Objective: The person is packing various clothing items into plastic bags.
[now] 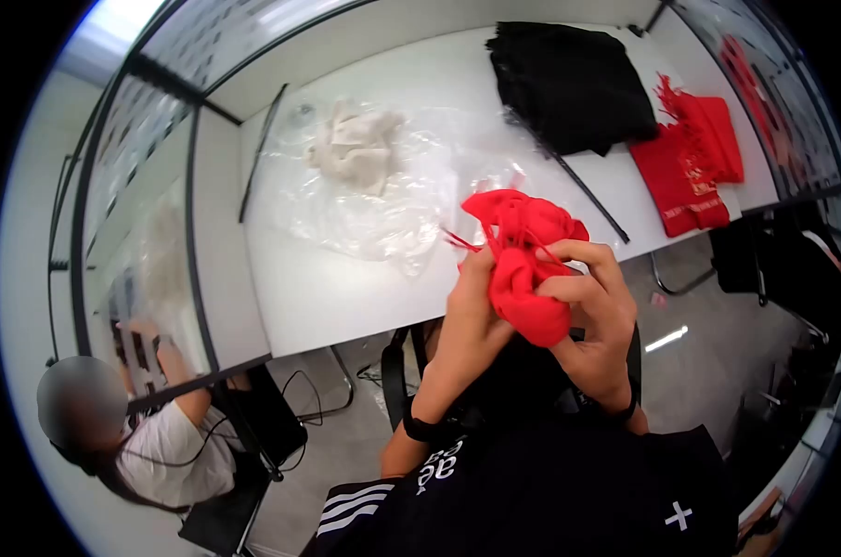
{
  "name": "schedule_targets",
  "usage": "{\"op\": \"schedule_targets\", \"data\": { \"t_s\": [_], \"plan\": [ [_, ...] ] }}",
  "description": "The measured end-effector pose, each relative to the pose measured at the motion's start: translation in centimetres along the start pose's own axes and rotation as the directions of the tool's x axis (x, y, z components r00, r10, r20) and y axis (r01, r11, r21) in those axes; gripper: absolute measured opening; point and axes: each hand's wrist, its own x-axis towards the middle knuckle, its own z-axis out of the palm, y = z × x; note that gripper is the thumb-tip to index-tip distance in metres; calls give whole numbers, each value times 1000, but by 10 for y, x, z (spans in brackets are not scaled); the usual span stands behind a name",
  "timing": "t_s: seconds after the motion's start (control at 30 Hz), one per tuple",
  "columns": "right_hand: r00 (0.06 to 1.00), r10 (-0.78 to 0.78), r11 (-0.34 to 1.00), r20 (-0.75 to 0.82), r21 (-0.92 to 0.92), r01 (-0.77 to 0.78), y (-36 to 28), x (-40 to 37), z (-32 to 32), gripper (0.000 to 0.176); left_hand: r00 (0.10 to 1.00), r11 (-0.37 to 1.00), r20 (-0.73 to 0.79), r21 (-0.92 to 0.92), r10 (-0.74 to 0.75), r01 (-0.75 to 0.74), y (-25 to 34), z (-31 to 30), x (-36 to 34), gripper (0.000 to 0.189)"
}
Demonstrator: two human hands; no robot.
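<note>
Partly hidden red scarf [524, 265], left hand [472, 320], right hand [599, 320] clutching

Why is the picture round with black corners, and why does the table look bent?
Head view: a fisheye lens bends the white table and blackens the corners; the left hand and right hand gripping the red cloth look slightly smeared; glare streaks the floor.
</note>
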Motion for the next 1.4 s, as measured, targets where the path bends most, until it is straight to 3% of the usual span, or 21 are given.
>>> {"op": "schedule_targets", "data": {
  "t_s": [0.07, 0.1, 0.17, 0.23, 0.3, 0.33, 0.37, 0.43, 0.5, 0.53, 0.57, 0.67, 0.73, 0.83, 0.97, 1.03, 1.1, 1.17, 1.23, 1.33, 1.4],
  "plan": [
    [993, 94, 984, 74, 144, -104, 4, 4, 5, 53, 976, 996, -207, 44, -62, 72, -7, -14, -5, 47],
    [982, 166, 961, 92, 207, -182, -11, 2, 8, 51, 962, 972, -140, -64, -235, 228, -2, -36, -21, 33],
    [978, 181, 970, 103, 142, -195, -2, -3, 7, 47, 877, 961, -419, -237, -234, 143, -13, -66, -29, 22],
    [962, 260, 955, 78, 123, -268, 8, -10, 5, 37, 805, 995, -592, -53, 39, -87, 9, -110, -19, 23],
    [930, 358, 916, 85, 159, -368, 16, -17, -1, 28, 601, 943, -748, 103, 283, -316, 21, -193, 1, 31],
    [932, 353, 918, 86, 160, -362, 21, -19, -5, 28, 390, 906, -883, 83, 260, -416, 75, -210, 31, 38],
    [919, 378, 903, 113, 172, -393, 25, -23, -9, 24, 356, 836, -875, 96, 330, -540, 92, -257, 42, 46],
    [909, 397, 890, 130, 186, -415, 32, -32, -14, 20, 634, 771, -743, -270, 214, -576, 128, -277, 54, 57],
    [883, 455, 872, 114, 142, -468, 39, -41, -20, 17, 732, 890, -646, -177, 217, -420, 87, -293, 76, 67],
    [877, 474, 862, 75, 162, -480, 42, -47, -21, 16, 702, 947, -690, -75, 178, -313, 82, -245, 80, 69],
    [873, 483, 857, 64, 171, -486, 43, -53, -22, 16, 799, 957, -569, -70, 194, -282, 54, -228, 78, 68],
    [792, 609, 779, 48, 156, -608, 41, -67, -33, 15, 954, 996, -301, -87, -19, -8, -22, -148, 76, 46],
    [789, 614, 775, 38, 161, -611, 50, -76, -40, 15, 971, 963, -139, -217, -193, 161, -59, -97, 77, 36],
    [789, 613, 780, 42, 127, -612, 63, -79, -53, 16, 972, 970, 32, -65, -234, 235, -84, -36, 68, 26],
    [778, 625, 777, 60, 42, -628, 69, -64, -60, 17, 998, 983, 7, 175, -59, 57, -76, -7, 52, 22],
    [883, 467, 877, 46, -149, -456, 69, -50, -53, 23, 994, 959, -56, 272, 99, -80, -65, -2, 43, 20],
    [875, 470, 882, 117, -98, -461, 80, -44, -38, 37, 998, 976, -58, 215, 36, -22, -52, -6, 26, 18],
    [906, 352, 886, 234, -397, -241, 102, -49, -12, 52, 991, 988, -127, 145, -38, 56, -49, -5, 10, 17],
    [870, 365, 839, 331, -522, -153, 124, -55, 18, 63, 984, 980, -165, 173, -71, 99, -45, -3, -5, 16],
    [917, 322, 792, 237, -598, -124, 130, -49, 47, 62, 986, 961, -141, 248, -87, 120, -45, -3, -30, 16],
    [937, 306, 772, 166, -619, -142, 132, -41, 57, 61, 965, 953, -92, 163, -244, 256, -40, -5, -43, 17]
  ]
}}
